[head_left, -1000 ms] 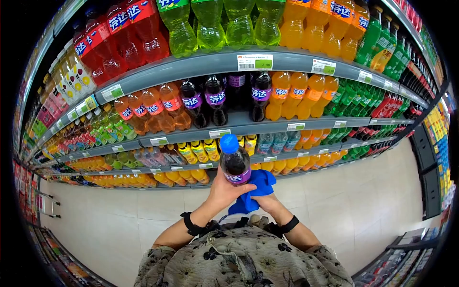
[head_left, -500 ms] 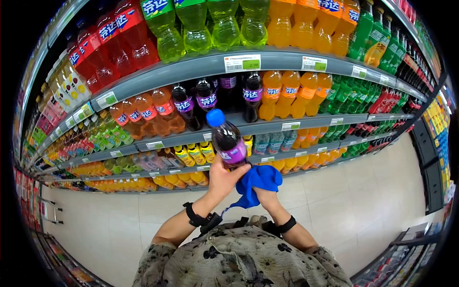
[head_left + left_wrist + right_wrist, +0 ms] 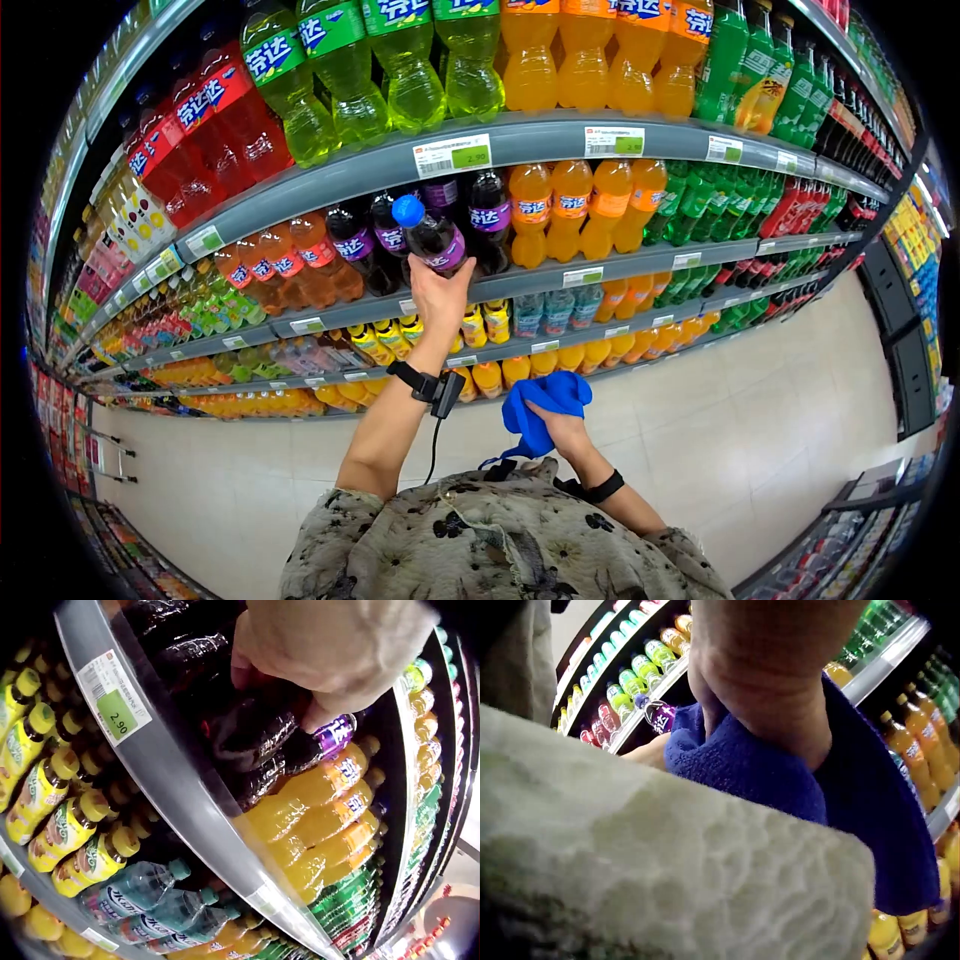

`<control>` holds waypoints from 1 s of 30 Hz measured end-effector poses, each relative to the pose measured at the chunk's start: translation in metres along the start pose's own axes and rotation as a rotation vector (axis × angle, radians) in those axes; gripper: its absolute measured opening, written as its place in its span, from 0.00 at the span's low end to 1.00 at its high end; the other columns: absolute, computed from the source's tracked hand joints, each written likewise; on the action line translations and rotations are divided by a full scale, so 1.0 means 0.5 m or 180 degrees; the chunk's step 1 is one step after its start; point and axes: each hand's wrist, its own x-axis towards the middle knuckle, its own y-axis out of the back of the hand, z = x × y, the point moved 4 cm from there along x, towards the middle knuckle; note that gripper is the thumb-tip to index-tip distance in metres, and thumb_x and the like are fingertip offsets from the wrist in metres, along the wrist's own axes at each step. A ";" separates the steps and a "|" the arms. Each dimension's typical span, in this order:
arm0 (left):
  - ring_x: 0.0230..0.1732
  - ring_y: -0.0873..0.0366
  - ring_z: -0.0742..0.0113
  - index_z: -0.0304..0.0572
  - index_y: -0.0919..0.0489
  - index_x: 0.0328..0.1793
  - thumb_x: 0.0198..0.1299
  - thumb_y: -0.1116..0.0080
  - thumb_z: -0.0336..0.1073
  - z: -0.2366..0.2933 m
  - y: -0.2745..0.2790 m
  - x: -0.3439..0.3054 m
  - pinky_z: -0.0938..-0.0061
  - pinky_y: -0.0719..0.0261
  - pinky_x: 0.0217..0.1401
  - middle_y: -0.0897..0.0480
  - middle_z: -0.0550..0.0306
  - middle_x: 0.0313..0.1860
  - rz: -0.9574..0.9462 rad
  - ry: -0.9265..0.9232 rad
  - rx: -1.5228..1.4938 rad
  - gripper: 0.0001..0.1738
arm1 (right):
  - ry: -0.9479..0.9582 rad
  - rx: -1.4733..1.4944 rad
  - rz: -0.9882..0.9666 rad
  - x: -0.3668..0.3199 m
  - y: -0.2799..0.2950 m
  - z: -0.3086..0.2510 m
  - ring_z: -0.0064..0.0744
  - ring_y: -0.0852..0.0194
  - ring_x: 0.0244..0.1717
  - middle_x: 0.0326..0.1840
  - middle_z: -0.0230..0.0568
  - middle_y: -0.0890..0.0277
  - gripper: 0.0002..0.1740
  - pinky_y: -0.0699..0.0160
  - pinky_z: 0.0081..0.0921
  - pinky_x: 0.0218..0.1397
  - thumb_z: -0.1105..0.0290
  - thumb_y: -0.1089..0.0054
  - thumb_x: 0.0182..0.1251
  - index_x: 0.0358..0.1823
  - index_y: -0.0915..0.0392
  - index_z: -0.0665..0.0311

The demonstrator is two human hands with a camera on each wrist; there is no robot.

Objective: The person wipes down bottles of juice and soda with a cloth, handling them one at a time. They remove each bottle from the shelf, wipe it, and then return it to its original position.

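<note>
My left hand (image 3: pixel 440 292) grips a dark soda bottle (image 3: pixel 437 240) with a blue cap and purple label round its lower part. The bottle leans slightly at the middle shelf's front edge, among similar purple-labelled bottles (image 3: pixel 489 222). In the left wrist view, the fingers curl over the dark bottle (image 3: pixel 251 735), beside orange soda bottles (image 3: pixel 300 840). Lower and nearer my body, my right hand (image 3: pixel 565 430) holds a bunched blue cloth (image 3: pixel 556 392). The same cloth (image 3: pixel 742 772) hangs from that hand in the right wrist view, where a sleeve hides part of it.
Above the bottle runs an upper shelf edge (image 3: pixel 350 160) carrying price tags and large green and orange bottles. Rows of small yellow bottles (image 3: pixel 370 345) and blue-labelled bottles (image 3: pixel 556 312) stand underneath. Pale tiled floor (image 3: pixel 680 420) lies between the shelves and my body.
My left hand has carried the bottle forward and up from beside the cloth to the middle shelf. The right hand stays near my body with the cloth. My view has shifted slightly right.
</note>
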 end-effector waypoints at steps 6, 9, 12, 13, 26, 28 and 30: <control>0.51 0.33 0.37 0.27 0.35 0.50 0.39 0.28 0.34 0.017 -0.014 0.002 0.56 0.32 0.52 0.32 0.38 0.47 0.0404 -0.0280 0.0427 0.34 | -0.0272 0.0040 0.0151 -0.016 0.045 -0.020 0.29 0.25 0.46 0.47 0.39 0.25 0.17 0.24 0.25 0.49 0.73 0.42 0.62 0.52 0.28 0.70; 0.51 0.33 0.36 0.26 0.36 0.54 0.39 0.27 0.34 0.003 -0.026 0.011 0.57 0.32 0.53 0.33 0.37 0.49 0.0439 -0.0177 0.0542 0.38 | -0.0479 0.0111 0.0066 -0.013 0.067 -0.012 0.32 0.26 0.50 0.51 0.41 0.27 0.21 0.25 0.27 0.52 0.73 0.40 0.60 0.55 0.31 0.70; 0.53 0.32 0.37 0.26 0.38 0.60 0.39 0.27 0.34 -0.011 -0.037 0.012 0.58 0.32 0.55 0.32 0.37 0.52 0.0612 -0.0360 0.0690 0.43 | -0.0418 0.0102 -0.0009 -0.008 0.083 -0.004 0.32 0.26 0.49 0.51 0.41 0.26 0.22 0.24 0.28 0.52 0.74 0.40 0.60 0.55 0.31 0.70; 0.54 0.32 0.37 0.27 0.40 0.62 0.39 0.28 0.34 -0.012 -0.038 0.009 0.58 0.32 0.56 0.32 0.36 0.54 0.0611 -0.0288 0.0620 0.44 | -0.0323 0.0082 0.0074 -0.007 0.088 -0.007 0.31 0.24 0.46 0.48 0.40 0.25 0.18 0.23 0.27 0.49 0.74 0.41 0.62 0.53 0.29 0.71; 0.54 0.34 0.37 0.37 0.47 0.68 0.45 0.32 0.30 -0.009 -0.069 0.010 0.57 0.30 0.54 0.37 0.38 0.55 0.0684 -0.0175 0.0712 0.46 | -0.0591 -0.0084 0.0018 0.014 0.137 0.008 0.32 0.24 0.49 0.51 0.42 0.25 0.21 0.23 0.29 0.51 0.73 0.40 0.61 0.54 0.30 0.71; 0.48 0.29 0.46 0.42 0.48 0.71 0.46 0.32 0.31 -0.014 -0.075 0.011 0.59 0.28 0.50 0.36 0.43 0.53 0.0682 -0.0317 0.0780 0.48 | -0.0645 0.0022 0.0081 0.010 0.137 0.001 0.32 0.24 0.49 0.52 0.42 0.26 0.22 0.23 0.29 0.51 0.72 0.40 0.61 0.55 0.31 0.71; 0.55 0.34 0.37 0.38 0.47 0.68 0.47 0.34 0.29 -0.010 -0.079 0.007 0.56 0.31 0.54 0.36 0.38 0.55 0.0601 -0.0198 0.0640 0.44 | -0.0654 -0.0007 0.0067 0.011 0.141 0.001 0.32 0.24 0.49 0.51 0.42 0.25 0.22 0.23 0.29 0.51 0.72 0.40 0.61 0.55 0.31 0.71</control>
